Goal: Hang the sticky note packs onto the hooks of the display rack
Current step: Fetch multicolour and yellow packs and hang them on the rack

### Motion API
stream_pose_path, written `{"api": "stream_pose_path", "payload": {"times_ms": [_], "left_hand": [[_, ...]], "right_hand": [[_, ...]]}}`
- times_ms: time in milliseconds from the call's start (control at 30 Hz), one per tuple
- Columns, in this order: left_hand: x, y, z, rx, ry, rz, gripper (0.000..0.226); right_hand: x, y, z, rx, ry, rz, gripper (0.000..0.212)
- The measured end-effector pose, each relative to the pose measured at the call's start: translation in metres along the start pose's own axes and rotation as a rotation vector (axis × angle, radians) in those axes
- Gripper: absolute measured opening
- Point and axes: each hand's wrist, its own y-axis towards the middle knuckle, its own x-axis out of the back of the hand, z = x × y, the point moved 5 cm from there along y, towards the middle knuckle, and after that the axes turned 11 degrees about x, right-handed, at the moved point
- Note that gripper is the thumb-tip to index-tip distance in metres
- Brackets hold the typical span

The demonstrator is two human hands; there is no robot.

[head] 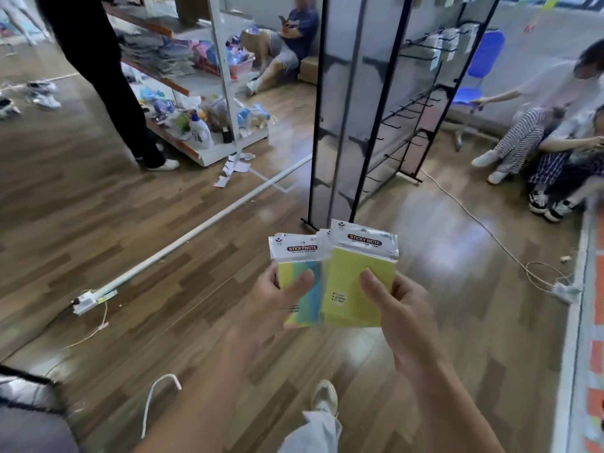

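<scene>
Left hand (pixel 271 308) grip clasps a multicolour sticky note pack (pixel 299 282), right hand (pixel 397 308) grip clasps a yellow pack (pixel 354 289), both packs side by side above the floor (pixel 114 223), short of the display rack (pixel 385 103).

Both bare forearms reach forward side by side; left hand (pixel 277 302) and right hand (pixel 397 308) are each pinched shut, thumbs on top.

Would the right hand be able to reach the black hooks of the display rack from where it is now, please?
Probably not yet. The right hand, holding a yellow sticky note pack, is well short of the display rack's hooks; open floor lies between, so stepping closer should do.
</scene>
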Motion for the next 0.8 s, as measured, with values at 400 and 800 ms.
{"api": "stream_pose_path", "payload": {"times_ms": [400, 800], "left_hand": [[-0.164, 0.249, -0.105, 0.027, -0.047, 0.077, 0.062], [-0.310, 0.446, -0.171, 0.012, -0.184, -0.030, 0.060]], "right_hand": [[0.121, 0.271, 0.027, 0.023, -0.076, -0.018, 0.020], [0.239, 0.531, 0.032, 0.100, -0.177, 0.159, 0.016]]}}
